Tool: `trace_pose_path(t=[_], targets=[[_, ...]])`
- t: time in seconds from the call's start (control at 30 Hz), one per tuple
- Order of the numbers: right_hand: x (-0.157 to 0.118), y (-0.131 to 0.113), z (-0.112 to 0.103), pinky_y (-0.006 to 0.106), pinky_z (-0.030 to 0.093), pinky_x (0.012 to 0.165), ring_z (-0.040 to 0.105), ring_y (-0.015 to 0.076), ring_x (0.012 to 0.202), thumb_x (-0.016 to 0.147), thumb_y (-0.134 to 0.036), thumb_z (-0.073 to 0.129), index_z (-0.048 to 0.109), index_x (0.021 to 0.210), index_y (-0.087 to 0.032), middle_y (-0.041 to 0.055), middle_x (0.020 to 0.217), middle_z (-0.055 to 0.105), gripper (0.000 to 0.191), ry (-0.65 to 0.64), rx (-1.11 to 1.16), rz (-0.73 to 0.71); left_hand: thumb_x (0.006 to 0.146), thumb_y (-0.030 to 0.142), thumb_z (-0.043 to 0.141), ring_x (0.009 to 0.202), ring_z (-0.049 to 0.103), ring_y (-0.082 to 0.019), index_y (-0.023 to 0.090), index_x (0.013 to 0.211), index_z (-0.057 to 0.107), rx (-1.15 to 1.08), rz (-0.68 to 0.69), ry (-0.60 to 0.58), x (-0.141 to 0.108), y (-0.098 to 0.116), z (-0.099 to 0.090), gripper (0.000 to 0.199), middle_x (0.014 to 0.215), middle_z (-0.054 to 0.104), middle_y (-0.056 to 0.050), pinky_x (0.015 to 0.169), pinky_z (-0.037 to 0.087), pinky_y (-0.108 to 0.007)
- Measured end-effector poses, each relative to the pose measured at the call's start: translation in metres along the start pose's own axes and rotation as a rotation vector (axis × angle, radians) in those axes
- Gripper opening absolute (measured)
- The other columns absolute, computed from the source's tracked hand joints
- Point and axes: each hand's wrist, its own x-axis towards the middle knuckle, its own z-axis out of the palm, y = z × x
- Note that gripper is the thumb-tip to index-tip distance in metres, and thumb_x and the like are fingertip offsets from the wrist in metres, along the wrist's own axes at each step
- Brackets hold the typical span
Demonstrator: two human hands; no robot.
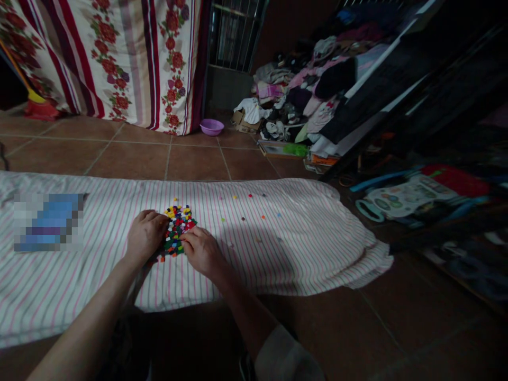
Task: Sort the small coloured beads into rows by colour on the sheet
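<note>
A pile of small coloured pieces [174, 233], like tiny blocks or beads, lies on a striped cloth [317, 248]. At the pile's left edge is my left hand [146, 235], its fingers curled down among the pieces. My right hand [201, 251] touches the right side with thumb and fingers drawn together. Whatever either hand may hold is too small or hidden to make out. Farther right, several single pieces lie spaced in rough rows, among them a red piece [250, 196], an orange piece [263, 217] and a blue piece [278, 215].
On the cloth's left lies a pixelated blue flat item [53, 222]. Beyond it are a tiled floor [138, 159], a floral curtain [135, 63], a purple basin [211, 127] and a red broom [39, 108]. A heap of clothes [301, 95] stands at back right.
</note>
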Motion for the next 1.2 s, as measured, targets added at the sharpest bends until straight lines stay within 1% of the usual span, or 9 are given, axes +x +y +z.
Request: trace_pose_path(t=[0.13, 0.27, 0.4, 0.53, 0.73, 0.8, 0.9, 0.97, 1.2], targets=[[0.000, -0.001, 0.000, 0.030, 0.045, 0.092, 0.059, 0.0171, 0.096, 0.093, -0.020, 0.053, 0.069, 0.103, -0.020, 0.0049, 0.099, 0.066, 0.019, -0.005, -0.018, 0.009, 0.091, 0.029, 0.039, 0.099, 0.059, -0.028, 0.016, 0.087, 0.069, -0.026, 0.030, 0.030, 0.000, -0.002, 0.001, 0.033, 0.092, 0.072, -0.011, 0.092, 0.046, -0.042], [0.000, 0.000, 0.001, 0.030, 0.045, 0.092, 0.059, 0.0170, 0.097, 0.093, -0.020, 0.053, 0.069, 0.103, -0.020, 0.0050, 0.100, 0.066, 0.019, -0.007, -0.013, 0.005, 0.090, 0.030, 0.038, 0.089, 0.062, -0.027, 0.017, 0.084, 0.070, -0.056, 0.060, 0.007, 0.002, -0.002, -0.002, 0.034, 0.086, 0.072, -0.011, 0.086, 0.048, -0.042], [0.000, 0.000, 0.000, 0.030, 0.045, 0.091, 0.059, 0.0170, 0.098, 0.093, -0.018, 0.053, 0.069, 0.102, -0.020, 0.0054, 0.100, 0.066, 0.019, 0.007, 0.001, 0.001, 0.088, 0.031, 0.041, 0.084, 0.063, -0.025, 0.017, 0.089, 0.072, -0.102, 0.055, -0.025, 0.004, -0.004, -0.004, 0.034, 0.087, 0.073, -0.010, 0.082, 0.048, -0.042], [0.002, -0.002, -0.002, 0.030, 0.046, 0.089, 0.060, 0.0170, 0.096, 0.093, -0.017, 0.052, 0.069, 0.101, -0.019, 0.0062, 0.099, 0.067, 0.019, -0.005, 0.016, 0.006, 0.085, 0.029, 0.043, 0.085, 0.063, -0.025, 0.019, 0.090, 0.073, -0.107, 0.030, -0.032, 0.002, -0.008, -0.006, 0.032, 0.089, 0.074, -0.010, 0.082, 0.048, -0.041], [0.002, 0.000, 0.001, 0.030, 0.047, 0.088, 0.060, 0.0168, 0.094, 0.092, -0.017, 0.052, 0.070, 0.100, -0.020, 0.0055, 0.097, 0.067, 0.019, 0.018, 0.025, 0.012, 0.082, 0.028, 0.046, 0.086, 0.062, -0.026, 0.020, 0.086, 0.073, -0.115, 0.022, -0.071, -0.001, -0.012, -0.009, 0.028, 0.089, 0.072, -0.010, 0.086, 0.048, -0.044], [0.002, 0.001, 0.002, 0.030, 0.047, 0.087, 0.060, 0.0166, 0.093, 0.092, -0.017, 0.052, 0.070, 0.099, -0.020, 0.0054, 0.096, 0.066, 0.019, 0.024, 0.034, 0.008, 0.080, 0.026, 0.048, 0.088, 0.061, -0.026, 0.020, 0.090, 0.072, -0.125, 0.025, -0.070, -0.002, -0.013, -0.008, 0.027, 0.091, 0.072, -0.010, 0.085, 0.048, -0.044], [0.002, 0.002, 0.001, 0.030, 0.048, 0.087, 0.060, 0.0165, 0.092, 0.092, -0.017, 0.051, 0.070, 0.100, -0.020, 0.0054, 0.096, 0.066, 0.020, 0.025, 0.040, -0.005, 0.078, 0.022, 0.049, 0.090, 0.060, -0.026, 0.020, 0.101, 0.070, -0.140, 0.026, -0.068, -0.004, -0.014, -0.007, 0.031, 0.094, 0.071, -0.010, 0.085, 0.048, -0.042], [0.002, 0.001, 0.000, 0.030, 0.048, 0.087, 0.060, 0.0166, 0.093, 0.092, -0.016, 0.051, 0.070, 0.099, -0.020, 0.0055, 0.097, 0.066, 0.020, 0.018, 0.040, -0.005, 0.078, 0.021, 0.049, 0.091, 0.060, -0.025, 0.020, 0.103, 0.069, -0.147, 0.027, -0.075, -0.005, -0.014, -0.006, 0.032, 0.094, 0.070, -0.009, 0.087, 0.047, -0.042], [0.003, 0.002, 0.002, 0.029, 0.048, 0.087, 0.060, 0.0166, 0.092, 0.092, -0.017, 0.052, 0.069, 0.099, -0.019, 0.0058, 0.097, 0.066, 0.019, 0.021, 0.037, 0.001, 0.080, 0.021, 0.048, 0.089, 0.059, -0.024, 0.021, 0.096, 0.071, -0.162, 0.058, -0.056, -0.004, -0.013, -0.006, 0.028, 0.096, 0.071, -0.009, 0.086, 0.046, -0.042]])
